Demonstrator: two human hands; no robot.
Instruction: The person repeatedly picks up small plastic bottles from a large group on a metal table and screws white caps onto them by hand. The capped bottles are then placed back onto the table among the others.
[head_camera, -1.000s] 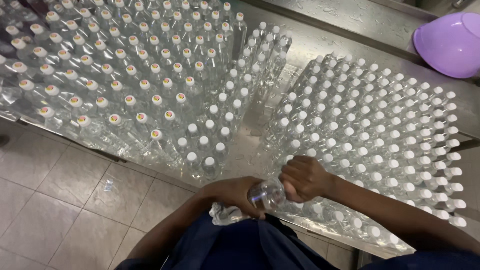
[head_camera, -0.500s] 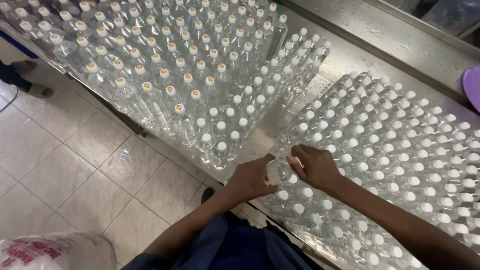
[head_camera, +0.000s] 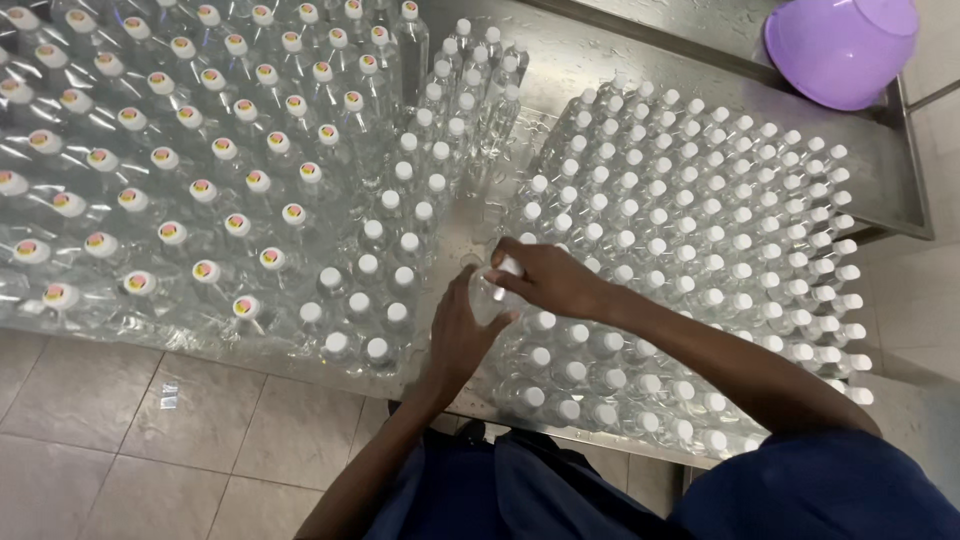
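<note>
Seen from my head camera, my left hand (head_camera: 462, 335) wraps the body of a clear plastic bottle (head_camera: 488, 298) to steady it, while my right hand (head_camera: 545, 280) pinches fingers closed on its white cap (head_camera: 508, 264). It hangs over the wet steel table (head_camera: 640, 60) — in the gap between the small capped bottles (head_camera: 690, 240) and the taller label-capped bottles (head_camera: 180, 170), a purple bowl (head_camera: 842, 45) at the far corner.

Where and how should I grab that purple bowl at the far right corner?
Judging from its pose, take the purple bowl by its rim, coming from above on its near side: it seems tilted on the steel table's raised edge, with packed white-capped bottles crowding the lower approach.
</note>
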